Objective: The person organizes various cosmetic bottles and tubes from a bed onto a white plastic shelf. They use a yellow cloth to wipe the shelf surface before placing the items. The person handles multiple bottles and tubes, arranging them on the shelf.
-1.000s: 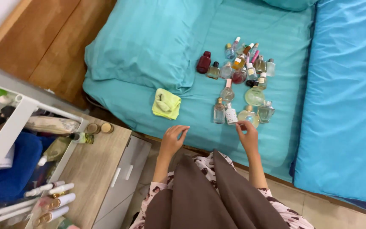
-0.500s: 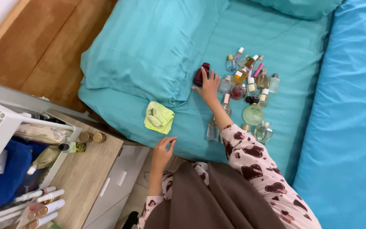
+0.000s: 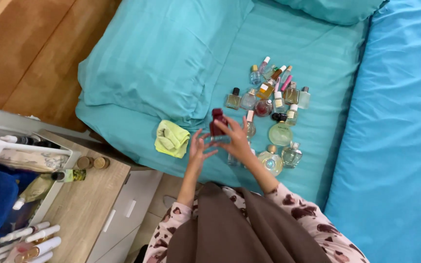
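Note:
My right hand [image 3: 237, 139] grips a dark red perfume bottle [image 3: 217, 122] and holds it up over the teal bed [image 3: 317, 58]. My left hand [image 3: 199, 147] is raised just left of the bottle with fingers spread, its fingertips near the bottle's base. Several small perfume bottles [image 3: 274, 102] lie clustered on the sheet beyond my hands. A round pale green bottle [image 3: 280, 133] and two clear round ones lie to the right of my right wrist. A folded yellow-green cloth [image 3: 171, 139] rests on the bed to the left of my left hand.
A teal pillow [image 3: 157, 58] lies at the bed's left. A blue quilt [image 3: 400, 146] covers the right side. A wooden bedside cabinet [image 3: 81, 207] stands lower left with small jars and a white rack of tubes and bottles [image 3: 20, 195].
My right hand reached to the far dark red bottle, picked it up and brought it back towards me. My left hand rose to meet it.

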